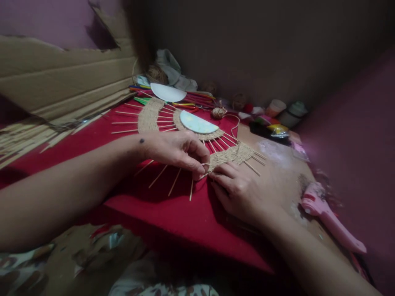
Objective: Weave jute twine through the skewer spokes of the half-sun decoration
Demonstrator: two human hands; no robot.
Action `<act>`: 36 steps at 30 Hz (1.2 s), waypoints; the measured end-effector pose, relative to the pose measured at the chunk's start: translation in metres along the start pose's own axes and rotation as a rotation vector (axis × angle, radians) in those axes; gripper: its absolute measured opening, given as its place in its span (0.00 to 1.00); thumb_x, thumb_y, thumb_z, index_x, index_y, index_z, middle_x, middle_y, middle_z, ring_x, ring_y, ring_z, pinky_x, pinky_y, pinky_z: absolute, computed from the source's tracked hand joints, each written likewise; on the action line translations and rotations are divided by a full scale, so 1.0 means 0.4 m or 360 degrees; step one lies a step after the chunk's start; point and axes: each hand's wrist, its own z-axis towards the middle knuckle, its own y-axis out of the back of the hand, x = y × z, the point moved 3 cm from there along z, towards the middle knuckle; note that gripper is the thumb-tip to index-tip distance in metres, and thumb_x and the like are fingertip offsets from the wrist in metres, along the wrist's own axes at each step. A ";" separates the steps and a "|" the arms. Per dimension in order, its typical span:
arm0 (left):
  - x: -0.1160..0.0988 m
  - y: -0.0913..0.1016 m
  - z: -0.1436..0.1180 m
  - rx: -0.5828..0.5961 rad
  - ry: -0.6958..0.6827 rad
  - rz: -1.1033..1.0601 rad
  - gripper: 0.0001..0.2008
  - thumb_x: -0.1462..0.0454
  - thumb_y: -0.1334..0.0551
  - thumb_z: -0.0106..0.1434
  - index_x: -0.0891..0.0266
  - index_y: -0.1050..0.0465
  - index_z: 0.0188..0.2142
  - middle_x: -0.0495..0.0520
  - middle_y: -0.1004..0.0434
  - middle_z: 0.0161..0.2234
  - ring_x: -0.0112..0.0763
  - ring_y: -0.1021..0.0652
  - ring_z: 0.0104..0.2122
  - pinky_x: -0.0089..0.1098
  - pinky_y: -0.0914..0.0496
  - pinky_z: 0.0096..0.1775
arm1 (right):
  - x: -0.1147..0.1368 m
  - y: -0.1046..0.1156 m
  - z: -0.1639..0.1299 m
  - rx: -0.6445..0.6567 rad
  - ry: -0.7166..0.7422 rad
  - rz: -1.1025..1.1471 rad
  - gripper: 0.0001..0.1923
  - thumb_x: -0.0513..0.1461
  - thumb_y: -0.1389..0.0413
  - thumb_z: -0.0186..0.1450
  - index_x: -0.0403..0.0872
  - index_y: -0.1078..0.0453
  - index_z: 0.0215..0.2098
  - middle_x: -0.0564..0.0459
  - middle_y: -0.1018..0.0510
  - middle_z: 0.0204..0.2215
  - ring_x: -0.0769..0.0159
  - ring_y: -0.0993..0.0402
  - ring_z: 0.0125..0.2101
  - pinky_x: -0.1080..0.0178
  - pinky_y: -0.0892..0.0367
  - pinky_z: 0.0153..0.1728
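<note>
Jute twine [206, 166], coarse and tan, was pinched between the thumb and fingertips of my left hand [177, 150], which was curled nearly closed over the near edge of the woven piece [233, 154]. My right hand [243, 191] lay flat and mostly open, fingers pressing on the same edge just beside the left; whether it gripped any strand I could not tell, since the fingertips were tucked under the weave.

That woven piece sat on a red cloth-covered board [173, 213] in front of me: a half-round fan of thin wooden sticks [174, 183] radiating from a pale blue half-disc [197, 122], with bands of rough twine woven across them in arcs. Bare sticks showed below my left hand, where no weaving covered them.

A small ball of twine [218, 112] rested just beyond the half-disc, its strand trailing toward the weave. A white half-disc [168, 92] lay farther back on coloured sticks [197, 98]. Corrugated cardboard [61, 78] leaned at the left. A pink glue gun [327, 213] lay on the bare wood at the right, well apart from my hands. Small pots and packets [277, 117] at the back were too dim and blurred to identify.
</note>
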 end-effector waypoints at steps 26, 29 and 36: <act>-0.036 -0.355 -0.190 -0.1359 -0.0315 0.1254 0.10 0.73 0.41 0.61 0.71 0.27 0.43 0.64 0.23 0.42 0.46 0.28 0.51 0.47 0.30 0.51 | -0.007 0.003 0.003 0.0031 0.0013 0.0032 0.12 0.31 0.53 0.64 0.42 0.27 0.30 0.46 0.27 0.30 0.63 0.34 0.33 0.60 0.34 0.35; -0.039 -0.349 -0.189 -0.1398 -0.0284 0.1162 0.09 0.74 0.41 0.60 0.70 0.27 0.40 0.62 0.23 0.40 0.42 0.27 0.48 0.40 0.26 0.47 | -0.004 0.004 0.005 0.0038 0.0037 -0.0019 0.12 0.31 0.53 0.64 0.41 0.27 0.30 0.45 0.27 0.29 0.63 0.34 0.32 0.60 0.35 0.33; -0.021 -0.357 -0.201 -0.1359 -0.0392 0.1287 0.10 0.73 0.42 0.61 0.69 0.26 0.43 0.62 0.21 0.41 0.44 0.24 0.48 0.47 0.28 0.49 | -0.019 0.018 0.010 -0.0087 -0.0086 0.0177 0.06 0.31 0.49 0.62 0.44 0.31 0.31 0.49 0.26 0.29 0.65 0.32 0.31 0.62 0.34 0.34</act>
